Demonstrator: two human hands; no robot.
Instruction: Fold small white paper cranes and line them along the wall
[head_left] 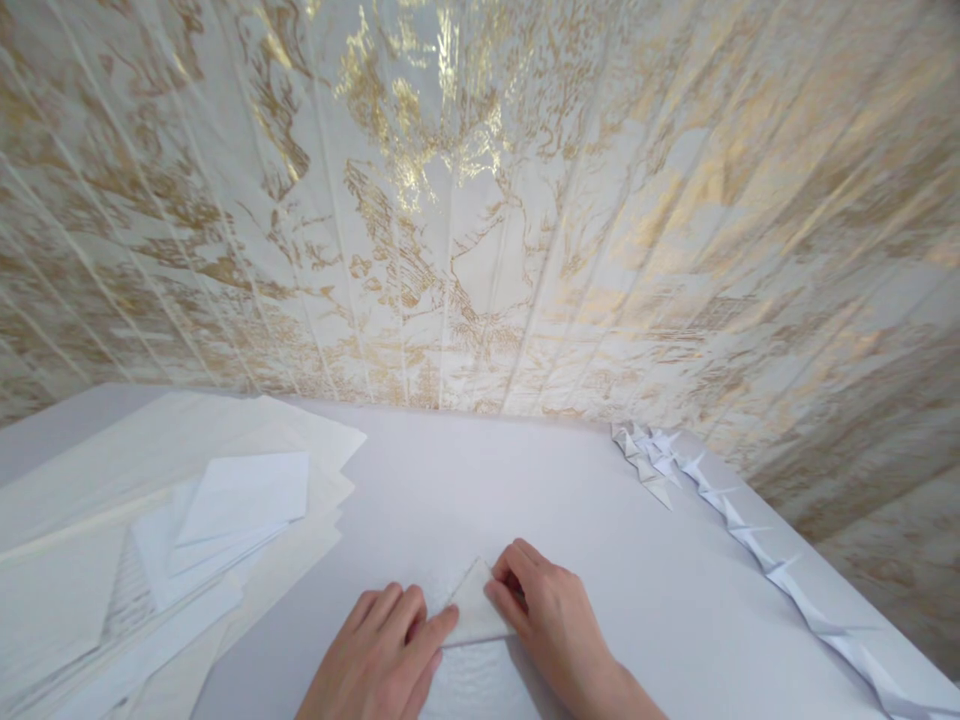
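A small piece of white paper point(478, 606), folded to a point at the top, lies on the white table in front of me. My left hand point(386, 645) has its fingers bent, and its thumb presses on the paper's left edge. On the opposite side my right hand point(551, 620) pinches the right edge between thumb and curled fingers. Part of the paper is hidden under both hands. A pale textured area point(480, 682) shows just below the fold, between my wrists; I cannot tell whether it is a separate sheet.
Overlapping white and cream sheets point(300, 425) spread over the table's left side, with smaller cut pieces point(247, 490) on top. Along the right edge runs a row of folded white paper shapes point(750, 540). Behind the table point(465, 480) hangs a white curtain point(420, 240) with gold patterns.
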